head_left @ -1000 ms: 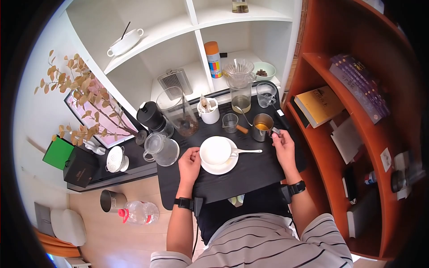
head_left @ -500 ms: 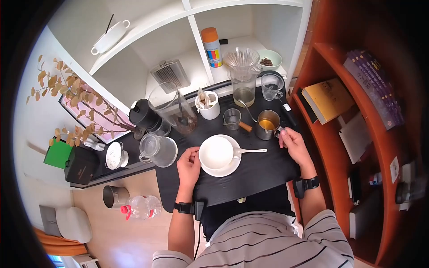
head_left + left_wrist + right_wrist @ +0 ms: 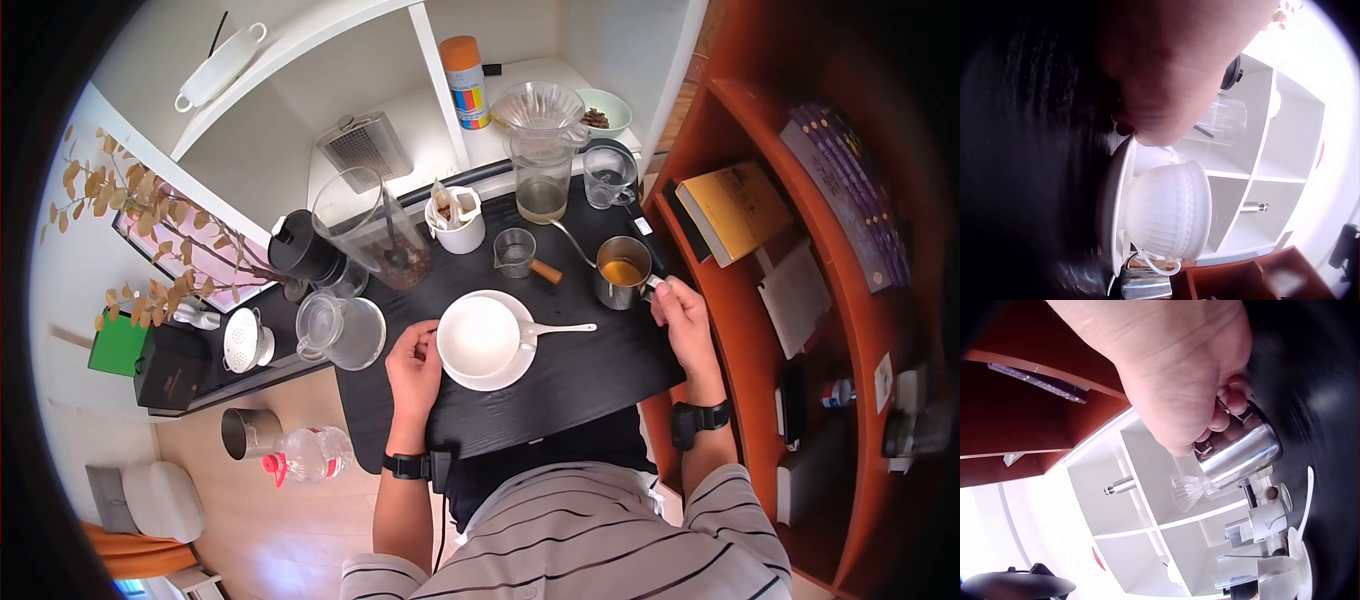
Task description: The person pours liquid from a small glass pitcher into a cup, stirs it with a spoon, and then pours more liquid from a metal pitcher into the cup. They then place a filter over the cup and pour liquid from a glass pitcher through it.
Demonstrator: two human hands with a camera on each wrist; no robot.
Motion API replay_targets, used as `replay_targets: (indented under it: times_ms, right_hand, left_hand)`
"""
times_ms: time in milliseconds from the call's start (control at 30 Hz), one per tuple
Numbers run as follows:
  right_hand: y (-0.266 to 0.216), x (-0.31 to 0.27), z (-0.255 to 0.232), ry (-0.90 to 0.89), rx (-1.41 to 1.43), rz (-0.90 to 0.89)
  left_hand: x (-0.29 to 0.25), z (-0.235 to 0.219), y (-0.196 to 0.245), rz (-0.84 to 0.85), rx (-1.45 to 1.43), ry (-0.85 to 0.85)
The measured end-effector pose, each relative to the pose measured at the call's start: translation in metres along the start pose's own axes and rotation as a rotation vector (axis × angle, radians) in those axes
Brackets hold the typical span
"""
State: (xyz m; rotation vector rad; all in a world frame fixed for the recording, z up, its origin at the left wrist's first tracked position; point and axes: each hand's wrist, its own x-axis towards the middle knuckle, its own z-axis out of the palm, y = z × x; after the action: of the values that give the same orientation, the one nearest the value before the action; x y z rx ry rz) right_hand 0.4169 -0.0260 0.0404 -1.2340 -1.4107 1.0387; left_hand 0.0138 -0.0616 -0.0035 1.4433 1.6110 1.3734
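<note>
A white cup (image 3: 478, 338) stands on a white saucer (image 3: 507, 378), with a white spoon (image 3: 566, 328) across the saucer's right side. My left hand (image 3: 414, 370) touches the saucer's left rim; in the left wrist view the fingertips meet the rim of the saucer (image 3: 1107, 206) beside the ribbed cup (image 3: 1169, 209). My right hand (image 3: 686, 322) pinches the handle of a steel pitcher (image 3: 617, 288) holding amber liquid. In the right wrist view the fingers curl at the handle of the pitcher (image 3: 1241, 453).
Behind stand a small glass with a wooden handle (image 3: 515, 253), a white mug with packets (image 3: 459, 235), a glass server with a dripper (image 3: 541, 180) and a glass cup (image 3: 608, 178). A lidded glass jug (image 3: 350, 330) is at the left, a red-brown bookshelf (image 3: 735, 330) at the right.
The view has shifted. My right hand and the steel pitcher have moved right, away from the saucer. My left hand stays at the saucer's rim.
</note>
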Motion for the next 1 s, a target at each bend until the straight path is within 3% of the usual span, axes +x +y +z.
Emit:
replay_targets:
  times_ms: [500,1000]
  right_hand:
    - [-0.068,0.026,-0.013,-0.032,-0.068,-0.030]
    - [-0.097,0.046,-0.022,-0.152,-0.191,-0.021]
  left_hand:
    - [-0.001,-0.002,0.013,-0.001,0.028,0.010]
    - [-0.001,-0.005,0.019,-0.003,0.067,0.028]
